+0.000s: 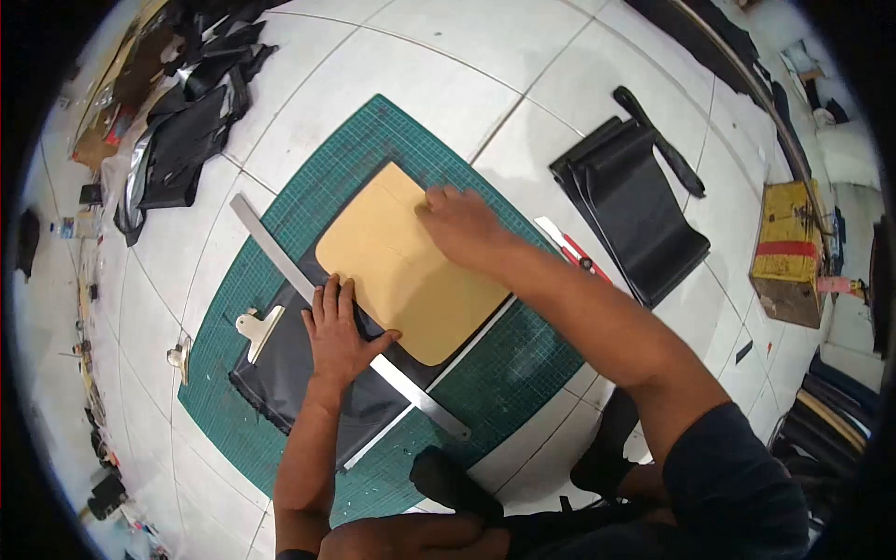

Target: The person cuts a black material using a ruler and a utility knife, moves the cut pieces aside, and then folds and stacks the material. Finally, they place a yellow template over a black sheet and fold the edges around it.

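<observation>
A tan, round-cornered template board (401, 271) lies on black sheet material (308, 383) over a green cutting mat (523, 373). My left hand (341, 336) is spread flat across a metal ruler (271, 247), with its fingertips and thumb at the template's near-left edge. At the template's upper right edge is my right hand (462, 224), fingers curled in; whatever they hold, if anything, is hidden. A silver bulldog clip (259, 331) sits on the edge of the black material. Right of my right forearm lies a red and white cutter (569, 245), partly covered.
Folded black material (635, 205) and a black long-handled object (658, 140) lie on the tiles to the right. A yellow box (787, 247) stands farther right. Black scraps (187, 140) lie at upper left. Another clip (179, 359) sits by the mat's left edge.
</observation>
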